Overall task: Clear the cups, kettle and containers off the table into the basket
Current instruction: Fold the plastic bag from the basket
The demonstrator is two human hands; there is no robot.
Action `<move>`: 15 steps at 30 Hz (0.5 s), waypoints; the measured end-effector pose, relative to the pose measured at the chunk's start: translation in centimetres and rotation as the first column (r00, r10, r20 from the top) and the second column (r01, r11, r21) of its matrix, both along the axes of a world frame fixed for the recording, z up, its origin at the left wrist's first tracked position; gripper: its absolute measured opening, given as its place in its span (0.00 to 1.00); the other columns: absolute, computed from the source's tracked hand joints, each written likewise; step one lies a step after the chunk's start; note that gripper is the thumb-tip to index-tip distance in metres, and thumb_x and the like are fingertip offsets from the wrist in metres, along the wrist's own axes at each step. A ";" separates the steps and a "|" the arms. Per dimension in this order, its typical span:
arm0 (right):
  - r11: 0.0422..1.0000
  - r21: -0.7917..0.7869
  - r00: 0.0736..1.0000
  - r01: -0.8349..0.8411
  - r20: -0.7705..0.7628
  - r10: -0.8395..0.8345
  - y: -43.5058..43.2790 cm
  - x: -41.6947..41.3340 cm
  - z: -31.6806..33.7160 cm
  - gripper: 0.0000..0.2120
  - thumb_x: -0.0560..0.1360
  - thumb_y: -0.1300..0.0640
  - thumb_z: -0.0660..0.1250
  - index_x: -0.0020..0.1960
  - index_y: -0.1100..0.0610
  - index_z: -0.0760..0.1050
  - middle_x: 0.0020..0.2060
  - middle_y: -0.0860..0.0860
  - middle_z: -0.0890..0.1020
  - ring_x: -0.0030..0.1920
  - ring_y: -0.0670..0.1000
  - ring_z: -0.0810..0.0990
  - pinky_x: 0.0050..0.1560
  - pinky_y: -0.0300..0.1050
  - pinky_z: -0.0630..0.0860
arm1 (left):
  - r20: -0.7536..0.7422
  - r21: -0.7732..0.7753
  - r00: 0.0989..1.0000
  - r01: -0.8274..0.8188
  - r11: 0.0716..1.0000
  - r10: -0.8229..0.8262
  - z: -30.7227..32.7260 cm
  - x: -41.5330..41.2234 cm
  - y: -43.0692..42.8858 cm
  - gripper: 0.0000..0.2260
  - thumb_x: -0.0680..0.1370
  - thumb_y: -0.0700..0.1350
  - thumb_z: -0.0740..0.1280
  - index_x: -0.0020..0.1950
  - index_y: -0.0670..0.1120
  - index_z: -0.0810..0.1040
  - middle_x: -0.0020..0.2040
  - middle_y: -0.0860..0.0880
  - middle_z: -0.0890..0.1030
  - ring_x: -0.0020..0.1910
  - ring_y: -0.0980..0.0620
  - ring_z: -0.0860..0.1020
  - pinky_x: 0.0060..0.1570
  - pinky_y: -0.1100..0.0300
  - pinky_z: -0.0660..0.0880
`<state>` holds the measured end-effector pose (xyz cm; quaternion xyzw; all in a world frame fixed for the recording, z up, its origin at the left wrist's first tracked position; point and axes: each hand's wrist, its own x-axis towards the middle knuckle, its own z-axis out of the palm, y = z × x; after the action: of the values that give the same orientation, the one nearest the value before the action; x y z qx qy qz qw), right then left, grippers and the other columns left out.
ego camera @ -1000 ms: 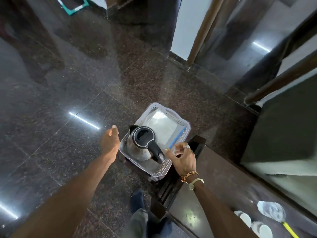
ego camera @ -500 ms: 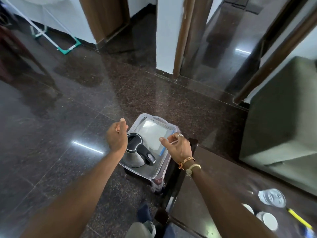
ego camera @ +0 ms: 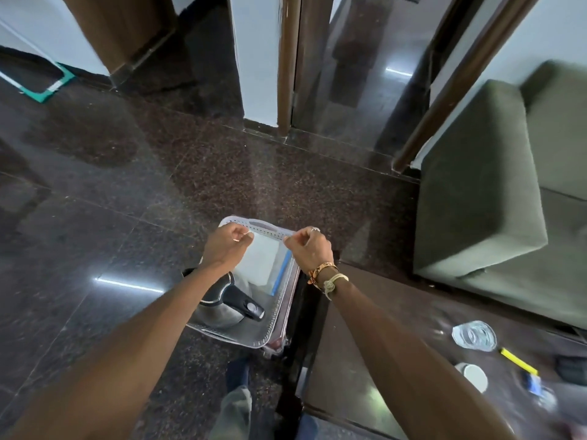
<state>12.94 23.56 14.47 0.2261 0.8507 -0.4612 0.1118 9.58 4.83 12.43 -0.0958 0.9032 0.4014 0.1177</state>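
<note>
A white perforated basket (ego camera: 270,229) stands on the dark floor against the table's left end. Inside it, at the near end, lies a steel kettle (ego camera: 219,311) with a black lid and handle. A flat white container with a blue strip (ego camera: 261,262) lies at the far end. My left hand (ego camera: 226,247) and right hand (ego camera: 309,247) hover over the basket's far end, fingers curled in, with nothing visible in them. On the dark table (ego camera: 413,300) at the lower right remain a clear cup (ego camera: 475,335) and a white cup (ego camera: 473,376).
A yellow pen (ego camera: 518,361), a small blue item (ego camera: 534,385) and a black object (ego camera: 571,366) also lie on the table. A green sofa (ego camera: 476,185) stands beyond the table to the right. A wall corner and door frame (ego camera: 284,74) are ahead. My shoe (ego camera: 238,371) is below the basket.
Both hands have moved from beside the kettle toward the basket's far end and curled their fingers. The camera has tilted up, showing more of the table and sofa.
</note>
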 end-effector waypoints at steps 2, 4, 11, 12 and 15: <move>0.999 -0.019 0.998 0.033 0.048 -0.032 -1.1 -1.5 -1.4 0.11 0.72 0.47 0.71 0.48 0.53 0.78 0.44 0.47 0.81 0.51 0.53 0.81 0.56 0.51 0.78 | 0.056 -0.021 0.997 0.049 0.999 -0.048 -1.3 -1.7 -0.5 0.11 0.76 0.51 0.69 0.54 0.47 0.81 0.52 0.51 0.84 0.53 0.51 0.81 0.49 0.61 0.72; 0.996 -0.031 0.992 0.080 0.105 -0.077 -2.1 -2.9 -3.1 0.13 0.72 0.47 0.72 0.51 0.53 0.78 0.49 0.50 0.83 0.54 0.54 0.81 0.57 0.50 0.77 | 0.120 -0.038 0.987 0.113 0.993 -0.107 -2.9 -3.5 -0.9 0.13 0.76 0.53 0.69 0.57 0.47 0.80 0.55 0.49 0.83 0.55 0.50 0.81 0.51 0.61 0.72; 0.964 -0.059 0.914 0.258 0.338 -0.224 -5.2 -6.2 -9.4 0.23 0.76 0.45 0.69 0.66 0.57 0.73 0.64 0.54 0.78 0.64 0.57 0.76 0.59 0.44 0.71 | 0.340 -0.117 0.906 0.306 0.945 -0.252 -9.7 -8.0 -2.6 0.31 0.77 0.56 0.68 0.76 0.45 0.64 0.76 0.49 0.67 0.72 0.49 0.69 0.68 0.56 0.67; 0.966 -0.049 0.907 0.255 0.358 -0.221 -5.4 -6.6 -10.2 0.25 0.76 0.45 0.69 0.68 0.58 0.72 0.66 0.55 0.77 0.66 0.57 0.75 0.61 0.44 0.71 | 0.358 -0.130 0.901 0.308 0.943 -0.245 -10.5 -8.5 -2.9 0.33 0.77 0.56 0.68 0.77 0.46 0.61 0.76 0.49 0.67 0.72 0.48 0.69 0.68 0.55 0.67; 0.965 -0.031 0.880 0.260 0.418 -0.224 -5.9 -7.5 -12.5 0.28 0.77 0.47 0.68 0.72 0.61 0.68 0.68 0.57 0.75 0.67 0.59 0.74 0.62 0.46 0.71 | 0.414 -0.135 0.883 0.301 0.944 -0.222 -13.0 -9.6 -3.7 0.37 0.76 0.57 0.69 0.79 0.49 0.56 0.74 0.46 0.69 0.70 0.44 0.70 0.66 0.51 0.67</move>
<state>5.45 17.68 1.92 0.4174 0.7526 -0.4497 0.2392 -0.02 1.16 -0.55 -0.0622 0.9006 0.2640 0.3397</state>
